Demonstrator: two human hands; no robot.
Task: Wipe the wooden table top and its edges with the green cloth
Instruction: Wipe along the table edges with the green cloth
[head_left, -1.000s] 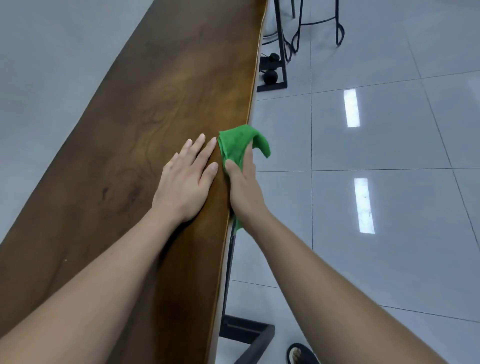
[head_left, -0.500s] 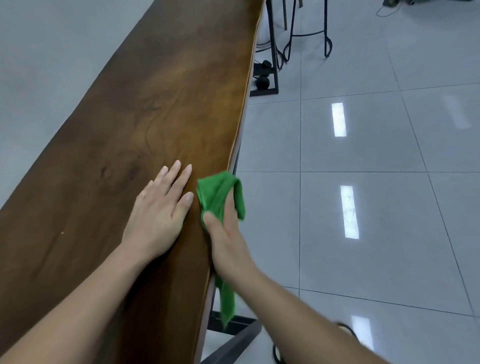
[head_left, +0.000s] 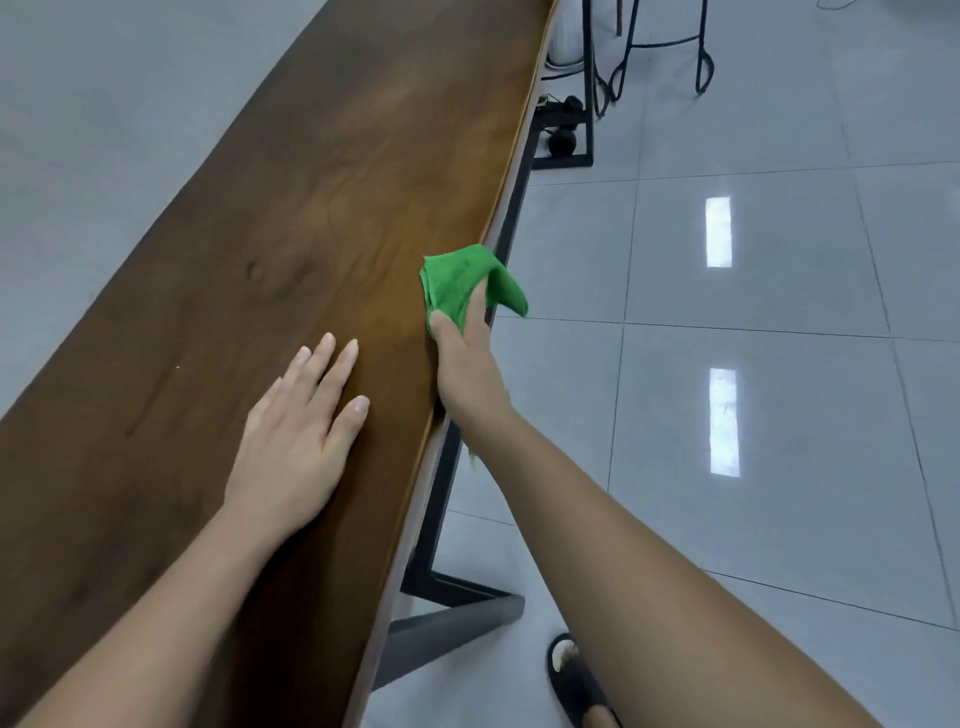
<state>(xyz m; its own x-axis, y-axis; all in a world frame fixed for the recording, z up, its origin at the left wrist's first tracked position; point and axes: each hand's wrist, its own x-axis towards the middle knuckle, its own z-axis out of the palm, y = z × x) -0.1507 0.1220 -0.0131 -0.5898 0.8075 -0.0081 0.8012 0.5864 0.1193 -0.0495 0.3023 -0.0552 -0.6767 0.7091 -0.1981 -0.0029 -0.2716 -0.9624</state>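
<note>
One cloth (head_left: 457, 283), one worktop (head_left: 311, 208), two hands. The cloth drapes over the worktop's right edge, bunched under the right hand (head_left: 467, 369), whose fingers pinch it against the wood. It looks light, soft and floppy (a loose corner hangs off the side), so it is probably best held bunched in the palm, pressed through the thumb. The left hand (head_left: 298, 441) lies flat on the worktop, fingers straight, holding nothing.
</note>
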